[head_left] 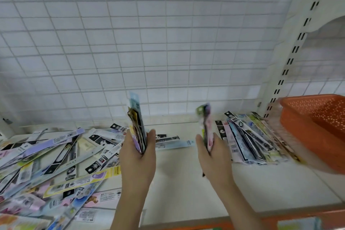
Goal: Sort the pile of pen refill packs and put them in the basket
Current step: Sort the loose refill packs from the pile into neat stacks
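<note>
Risking a spill first: the fan of upright packs in the left hand standing tall and loosely stacked, likely to slide apart if the grip slackens. Risking a mix-up too, with the sorted stack lying just beside the orange basket and the loose pile sprawling across the left of the shelf; a dropped pack landing in either could undo the sorting. Blurring at the right hand suggesting quick motion, which could fling the thin packs.

Gripping with both hands. Left hand curling round the lower end of several packs, thumb on one side and fingers on the other, tops pointing up toward the wire grid wall. Right hand pinching a smaller bunch, perhaps two or three packs, count not clear through the blur, also upright.

Showing the basket at the right edge, apparently still empty in the visible part, so sorting seemingly midway and nothing yet placed inside.
</note>
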A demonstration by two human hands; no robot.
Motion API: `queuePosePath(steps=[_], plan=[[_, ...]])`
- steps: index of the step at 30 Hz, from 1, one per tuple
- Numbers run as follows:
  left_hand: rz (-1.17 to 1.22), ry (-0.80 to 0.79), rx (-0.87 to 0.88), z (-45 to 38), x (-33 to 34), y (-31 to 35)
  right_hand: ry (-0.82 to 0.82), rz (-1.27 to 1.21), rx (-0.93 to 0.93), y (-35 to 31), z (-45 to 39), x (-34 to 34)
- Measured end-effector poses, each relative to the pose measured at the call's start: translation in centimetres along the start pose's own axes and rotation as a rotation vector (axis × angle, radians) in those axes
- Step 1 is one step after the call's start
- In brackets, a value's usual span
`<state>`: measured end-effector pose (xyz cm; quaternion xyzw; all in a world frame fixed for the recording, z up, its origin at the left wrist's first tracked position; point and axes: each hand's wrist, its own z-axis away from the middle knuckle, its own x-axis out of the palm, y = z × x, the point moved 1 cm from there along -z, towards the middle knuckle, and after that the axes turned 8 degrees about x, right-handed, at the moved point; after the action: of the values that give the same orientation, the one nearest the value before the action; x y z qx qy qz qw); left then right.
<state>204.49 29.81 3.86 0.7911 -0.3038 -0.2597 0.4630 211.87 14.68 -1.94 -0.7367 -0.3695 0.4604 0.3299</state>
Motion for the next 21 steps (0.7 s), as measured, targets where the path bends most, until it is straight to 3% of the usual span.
queuePosePath(steps=[5,12,21], plan=[[0.007,0.01,-0.027,1.0,3.2,-0.4,0.009,0.055,-0.134,1.4,-1.3,-2.4],[-0.106,0.087,0.044,2.7,5.7,0.1,-0.158,0.115,-0.104,2.6,-2.7,-3.7],[-0.318,0.081,-0.141,4.4,7.0,-2.8,-0.097,0.039,-0.028,1.6,-7.2,-8.3]])
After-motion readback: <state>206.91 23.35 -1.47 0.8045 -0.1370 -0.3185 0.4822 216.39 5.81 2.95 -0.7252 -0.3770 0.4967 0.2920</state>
